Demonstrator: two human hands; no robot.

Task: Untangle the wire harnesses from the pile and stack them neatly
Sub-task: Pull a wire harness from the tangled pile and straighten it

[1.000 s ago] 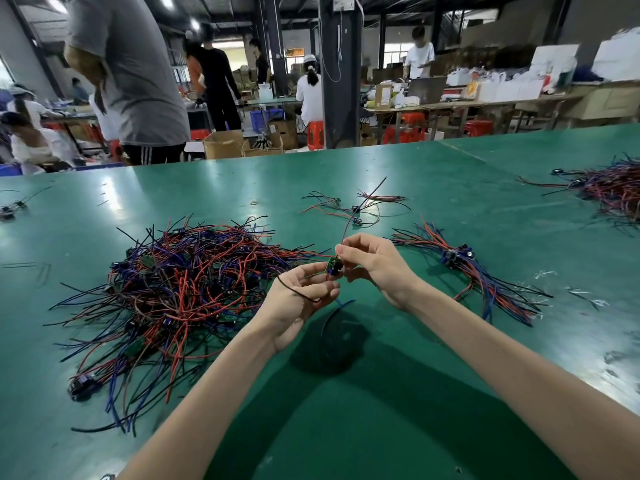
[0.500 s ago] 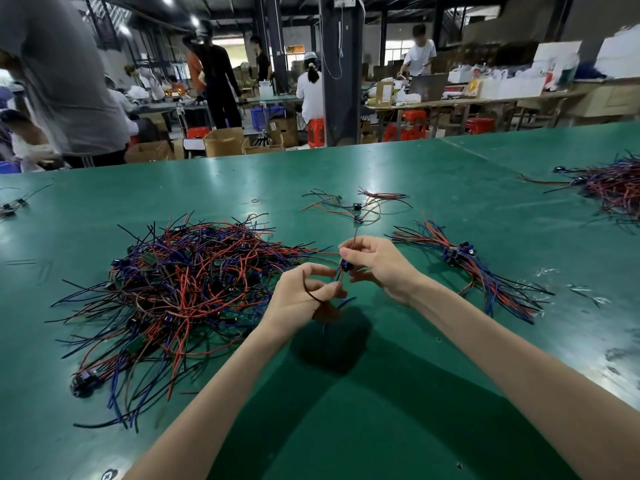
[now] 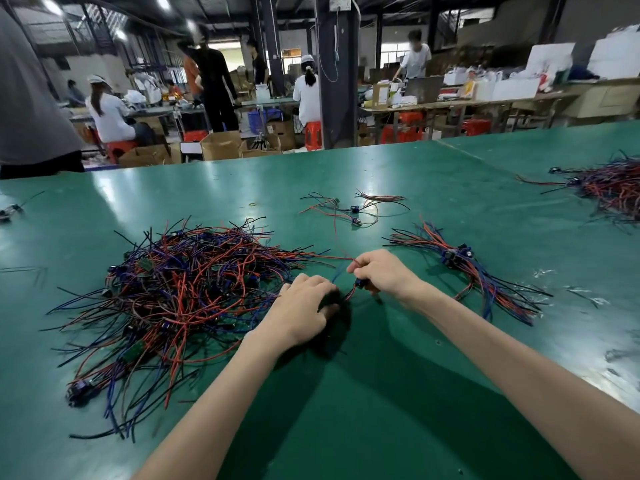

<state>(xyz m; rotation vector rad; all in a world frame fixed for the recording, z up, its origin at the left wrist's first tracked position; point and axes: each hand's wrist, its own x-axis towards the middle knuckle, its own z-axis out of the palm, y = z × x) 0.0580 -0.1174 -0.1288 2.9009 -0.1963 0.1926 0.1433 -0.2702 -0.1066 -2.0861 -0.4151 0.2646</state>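
Note:
A big tangled pile of red, blue and black wire harnesses (image 3: 180, 292) lies on the green table (image 3: 363, 410), left of centre. To the right lies a straightened stack of harnesses (image 3: 467, 268). My right hand (image 3: 384, 271) pinches one harness (image 3: 356, 284) by its small dark connector, and its red wire runs up and away from my fingers. My left hand (image 3: 301, 310) is palm down beside the pile's right edge, fingers curled over that harness's wires; what lies under the fingers is hidden.
A few loose harnesses (image 3: 353, 209) lie farther back at centre. Another tangled pile (image 3: 613, 185) sits at the far right edge. A small yellow rubber band (image 3: 254, 204) lies on the table. A person in grey (image 3: 31, 109) stands at the far left.
Both hands have dropped from above the table to its surface. My left hand turned palm down onto the wires. The person in grey moved left.

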